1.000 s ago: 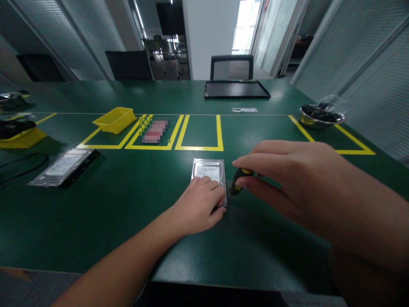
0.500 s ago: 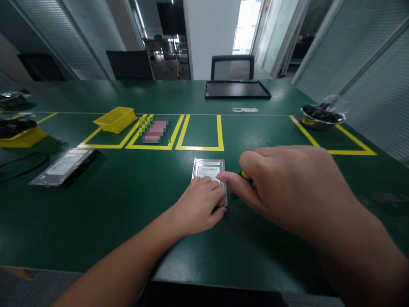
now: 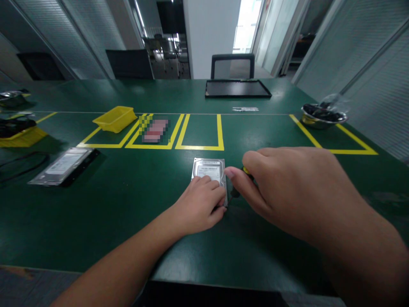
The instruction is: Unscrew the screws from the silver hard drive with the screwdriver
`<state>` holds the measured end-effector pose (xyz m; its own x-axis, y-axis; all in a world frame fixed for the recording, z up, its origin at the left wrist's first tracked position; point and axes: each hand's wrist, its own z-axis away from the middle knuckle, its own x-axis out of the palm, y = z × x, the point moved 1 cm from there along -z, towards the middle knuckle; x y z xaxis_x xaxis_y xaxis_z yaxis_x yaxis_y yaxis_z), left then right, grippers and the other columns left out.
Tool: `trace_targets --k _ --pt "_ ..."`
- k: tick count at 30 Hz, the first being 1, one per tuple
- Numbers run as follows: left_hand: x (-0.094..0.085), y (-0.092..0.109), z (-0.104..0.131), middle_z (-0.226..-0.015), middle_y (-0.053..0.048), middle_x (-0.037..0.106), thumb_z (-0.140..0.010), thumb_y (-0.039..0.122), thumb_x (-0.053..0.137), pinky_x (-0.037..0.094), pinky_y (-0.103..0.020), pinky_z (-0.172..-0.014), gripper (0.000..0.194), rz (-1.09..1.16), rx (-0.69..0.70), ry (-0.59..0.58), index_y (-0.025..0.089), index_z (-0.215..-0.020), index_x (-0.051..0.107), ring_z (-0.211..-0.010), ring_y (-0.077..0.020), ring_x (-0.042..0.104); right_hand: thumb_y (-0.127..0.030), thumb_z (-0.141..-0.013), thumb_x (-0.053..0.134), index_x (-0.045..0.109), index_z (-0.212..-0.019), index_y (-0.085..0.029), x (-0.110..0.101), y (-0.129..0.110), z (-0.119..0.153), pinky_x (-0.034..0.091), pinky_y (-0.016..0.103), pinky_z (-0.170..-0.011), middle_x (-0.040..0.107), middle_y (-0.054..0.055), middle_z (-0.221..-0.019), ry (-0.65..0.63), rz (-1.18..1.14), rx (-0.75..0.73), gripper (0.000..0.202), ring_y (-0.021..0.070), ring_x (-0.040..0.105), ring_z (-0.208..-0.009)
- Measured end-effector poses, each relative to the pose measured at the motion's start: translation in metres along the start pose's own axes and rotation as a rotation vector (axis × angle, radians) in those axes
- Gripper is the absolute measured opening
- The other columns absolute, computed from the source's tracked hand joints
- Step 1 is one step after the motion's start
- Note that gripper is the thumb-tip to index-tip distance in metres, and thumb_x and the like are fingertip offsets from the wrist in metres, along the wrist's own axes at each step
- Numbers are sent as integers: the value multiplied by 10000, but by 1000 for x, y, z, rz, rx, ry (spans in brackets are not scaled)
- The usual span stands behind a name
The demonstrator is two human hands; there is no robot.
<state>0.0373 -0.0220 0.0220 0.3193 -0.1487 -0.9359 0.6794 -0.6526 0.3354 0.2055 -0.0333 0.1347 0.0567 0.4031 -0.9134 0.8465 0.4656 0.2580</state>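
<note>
A silver hard drive (image 3: 209,167) with a white label lies flat on the green table. My left hand (image 3: 203,205) rests over its near part, fingers curled around the edge and thumb at the near right corner. To the right, my right hand (image 3: 284,183) is closed round a screwdriver (image 3: 235,193) with a black and yellow handle, most of it hidden by the fingers. The screwdriver's shaft slants down to the drive's near right corner, beside my left thumb. Whether its tip sits in a screw is too small to tell.
Another drive-like metal unit (image 3: 65,166) lies at left near a black cable (image 3: 25,170). Behind are a yellow tray (image 3: 115,119), a blurred pink item (image 3: 155,130) and yellow tape outlines. A metal bowl (image 3: 322,121) of dark parts stands right; a black-framed panel (image 3: 238,88) lies at the back.
My right hand has shifted slightly right, and its thumb has moved off the drive's label. More of the screwdriver's shaft now shows. My left hand and the drive have stayed put.
</note>
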Motion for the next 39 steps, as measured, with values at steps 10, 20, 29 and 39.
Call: trace_targets --k 10,20,29,39 --pt "-2 1 0 -941 -57 622 -818 284 588 397 -425 -850 116 0 -3 -1 192 -778 531 -965 -268 531 -566 -946 305 579 -585 -171 3 1 -1 118 276 -495 501 64 -493 2 69 61 602 126 391 -425" --pt "-1 0 0 -955 -60 625 -816 282 593 395 -427 -864 116 2 -2 -3 193 -777 529 -981 -273 529 -591 -942 316 536 -530 -172 2 -2 6 113 263 -463 476 67 -465 42 105 140 628 120 388 -396" --pt "2 -1 0 -938 -70 622 -846 281 556 400 -433 -860 110 24 2 4 211 -911 611 -971 -274 522 -633 -904 340 548 -522 -174 -1 -3 5 109 274 -460 487 69 -463 8 41 146 632 122 376 -379" --pt "1 -1 1 -938 -62 622 -844 303 559 397 -416 -832 122 -12 7 3 193 -793 545 -954 -267 526 -547 -931 359 525 -531 -185 1 -2 7 113 271 -454 475 52 -467 13 59 103 564 119 349 -384"
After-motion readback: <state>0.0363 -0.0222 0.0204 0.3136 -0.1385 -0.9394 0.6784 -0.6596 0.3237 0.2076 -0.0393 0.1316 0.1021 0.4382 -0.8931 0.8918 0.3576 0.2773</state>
